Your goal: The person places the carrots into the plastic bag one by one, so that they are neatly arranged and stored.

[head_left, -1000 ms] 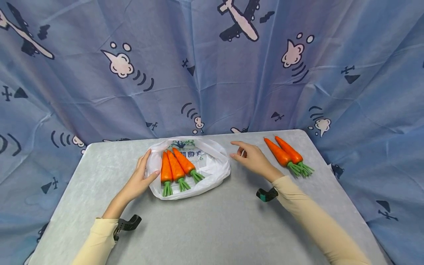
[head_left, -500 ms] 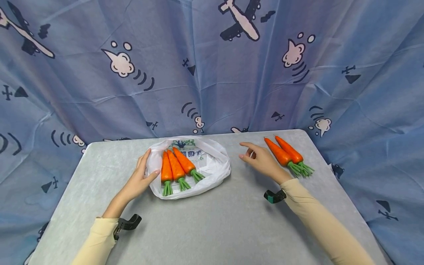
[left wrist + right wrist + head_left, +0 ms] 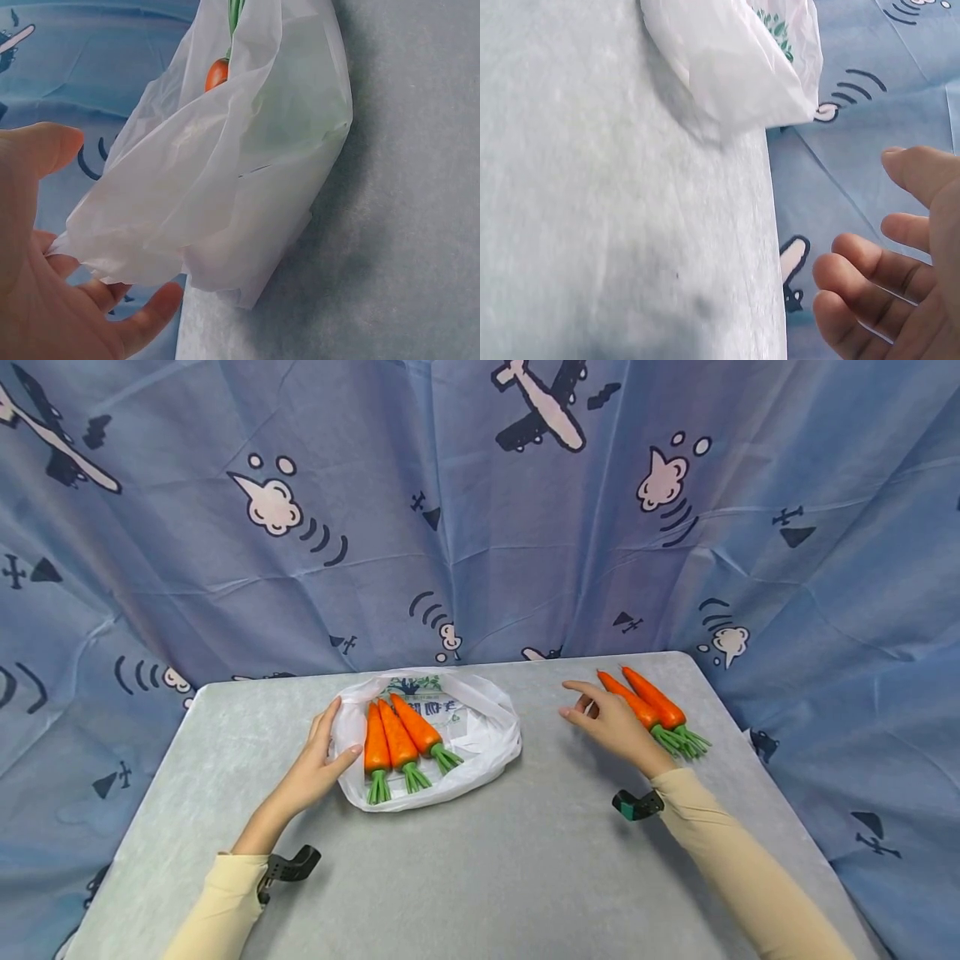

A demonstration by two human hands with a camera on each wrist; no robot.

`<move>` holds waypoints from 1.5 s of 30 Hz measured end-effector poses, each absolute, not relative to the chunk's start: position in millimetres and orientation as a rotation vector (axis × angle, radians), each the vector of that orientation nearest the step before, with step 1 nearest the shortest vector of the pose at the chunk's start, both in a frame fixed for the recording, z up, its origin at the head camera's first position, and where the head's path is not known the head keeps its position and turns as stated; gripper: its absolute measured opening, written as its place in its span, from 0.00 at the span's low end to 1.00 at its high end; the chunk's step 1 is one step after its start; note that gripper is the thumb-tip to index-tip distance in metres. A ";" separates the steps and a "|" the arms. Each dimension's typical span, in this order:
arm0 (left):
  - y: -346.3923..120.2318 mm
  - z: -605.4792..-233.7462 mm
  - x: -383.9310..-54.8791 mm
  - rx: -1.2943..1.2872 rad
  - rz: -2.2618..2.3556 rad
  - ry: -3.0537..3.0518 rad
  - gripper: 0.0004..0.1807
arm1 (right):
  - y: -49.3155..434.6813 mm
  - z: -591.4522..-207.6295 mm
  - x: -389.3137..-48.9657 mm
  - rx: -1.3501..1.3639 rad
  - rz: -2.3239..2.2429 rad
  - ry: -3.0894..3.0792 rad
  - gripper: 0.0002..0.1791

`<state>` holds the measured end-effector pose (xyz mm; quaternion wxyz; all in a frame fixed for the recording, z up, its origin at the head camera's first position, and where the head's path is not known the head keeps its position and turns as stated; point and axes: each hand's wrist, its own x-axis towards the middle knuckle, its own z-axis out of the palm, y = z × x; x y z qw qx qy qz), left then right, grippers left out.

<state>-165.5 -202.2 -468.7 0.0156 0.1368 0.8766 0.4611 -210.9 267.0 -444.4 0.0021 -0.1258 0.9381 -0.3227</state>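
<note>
My left hand [image 3: 315, 768] rests at the left side of a white plastic bag [image 3: 487, 760], its fingers fairly straight. In the left wrist view, the left fingertips [image 3: 161, 300] touch the bag's outer edge, and the thumb stands apart from it. Inside the spread mouth of the bag lie three orange carrots [image 3: 397, 735] with green stems. My right hand [image 3: 611, 722] hovers over the table with loosely bent fingers and nothing in them. Just beside it lie two more carrots [image 3: 654, 697], one partly hidden behind the hand. The right wrist view shows that hand [image 3: 900, 277] apart from the bag.
A pale grey table [image 3: 465, 877] bears everything. Behind it hangs a blue curtain [image 3: 465, 510] printed with planes, close along the far edge. Each wrist carries a small black camera, the left one [image 3: 296, 864] near the table's left side.
My right hand has moved rightward, away from the bag and closer to the two loose carrots, partly covering one. The left hand, the bag and its carrots stay put.
</note>
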 end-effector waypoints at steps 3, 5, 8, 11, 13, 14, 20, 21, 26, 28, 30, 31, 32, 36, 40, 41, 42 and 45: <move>-202.2 -469.4 -165.7 0.425 1.436 2.726 0.47 | 275.5 -444.4 -211.2 -0.374 -1.018 2.948 0.30; -202.2 -469.6 -165.9 0.426 1.439 2.725 0.47 | 281.2 -444.4 -211.1 -0.358 -1.023 2.960 0.30; -202.2 -469.2 -166.0 0.426 1.446 2.721 0.47 | 289.1 -444.3 -211.0 -0.338 -1.034 2.982 0.30; -202.3 -468.7 -165.9 0.424 1.449 2.718 0.47 | 296.5 -445.1 -211.2 -0.312 -1.035 2.995 0.31; -202.2 -468.5 -165.7 0.423 1.447 2.717 0.47 | 301.9 -446.4 -210.8 -0.290 -1.036 2.998 0.31; -202.2 -468.5 -165.8 0.424 1.447 2.717 0.47 | 304.9 -447.0 -210.7 -0.279 -1.034 3.000 0.32; -203.1 -469.4 -165.8 0.448 1.461 2.713 0.47 | 321.9 -449.8 -209.4 -0.218 -1.027 3.021 0.34; -203.3 -469.4 -165.8 0.451 1.465 2.711 0.47 | 324.5 -449.9 -209.2 -0.214 -1.023 3.027 0.33; -203.3 -469.2 -165.4 0.445 1.479 2.698 0.47 | 337.7 -450.0 -209.0 -0.192 -1.003 3.039 0.33; -203.3 -469.5 -165.3 0.442 1.478 2.699 0.47 | 342.5 -449.9 -208.4 -0.178 -1.004 3.028 0.33; -203.7 -470.0 -165.3 0.440 1.476 2.702 0.47 | 346.9 -449.6 -207.4 -0.163 -1.018 3.011 0.34; -203.7 -470.2 -165.4 0.440 1.475 2.703 0.47 | 349.5 -450.0 -207.0 -0.155 -1.018 3.005 0.35; -203.6 -470.4 -165.6 0.440 1.475 2.703 0.47 | 351.8 -450.2 -206.4 -0.147 -1.018 3.001 0.35; -203.5 -470.9 -166.0 0.444 1.477 2.697 0.47 | 360.5 -452.0 -205.2 -0.122 -1.022 3.000 0.36; -203.3 -471.2 -166.6 0.451 1.480 2.698 0.47 | 369.1 -454.5 -205.6 -0.088 -1.005 3.011 0.36; -203.2 -471.2 -166.7 0.452 1.480 2.699 0.47 | 371.3 -455.1 -205.7 -0.076 -1.001 3.009 0.36; -203.1 -471.2 -166.8 0.453 1.482 2.699 0.47 | 373.4 -455.7 -205.9 -0.068 -0.994 3.011 0.36; -202.7 -471.1 -167.2 0.451 1.479 2.699 0.47 | 379.1 -456.9 -206.7 -0.046 -0.986 3.009 0.36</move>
